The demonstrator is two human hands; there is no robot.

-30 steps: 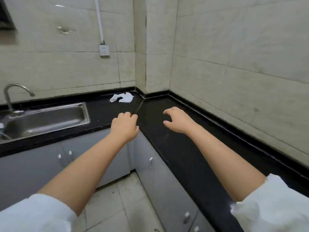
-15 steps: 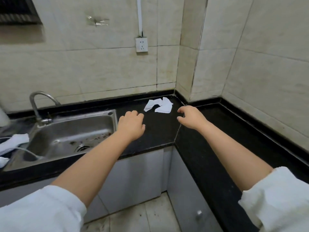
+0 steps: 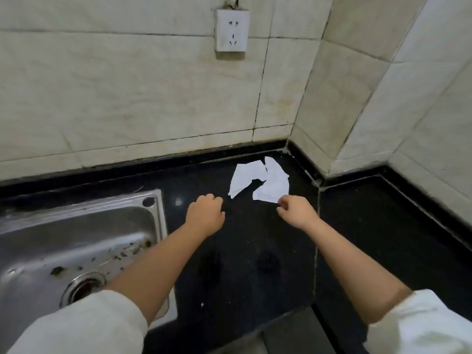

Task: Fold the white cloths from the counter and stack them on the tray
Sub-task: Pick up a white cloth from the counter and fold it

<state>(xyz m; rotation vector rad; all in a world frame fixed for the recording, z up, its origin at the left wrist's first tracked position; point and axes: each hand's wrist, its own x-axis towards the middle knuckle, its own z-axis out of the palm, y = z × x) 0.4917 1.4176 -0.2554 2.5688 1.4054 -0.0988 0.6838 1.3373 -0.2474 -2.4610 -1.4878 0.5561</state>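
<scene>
In the head view, a crumpled white cloth [image 3: 260, 181] is seen lying on the black counter [image 3: 255, 251], just right of the frame's centre and tucked near the corner where the two tiled walls meet. It is bunched and partly folded over itself, with dark counter showing through a gap in its middle, so it is judged that it must be spread flat before any fold can be made. Both bare forearms are stretched up from the lower corners of the frame towards it, presumably so that it can be taken from two sides at once. The left hand [image 3: 205, 215] is held just below and left of the cloth, its fingers curled inward and nothing gripped; a strip of counter is left between it and the cloth's lower left tip. The right hand [image 3: 297, 210] is set at the cloth's lower right corner, thumb and forefinger drawn narrowly together right at the edge; whether that edge is already pinched cannot be told. A steel sink [image 3: 76, 238] fills the left of the frame, and a wall socket [image 3: 232, 30] is mounted at upper centre. No tray is seen in this view.
</scene>
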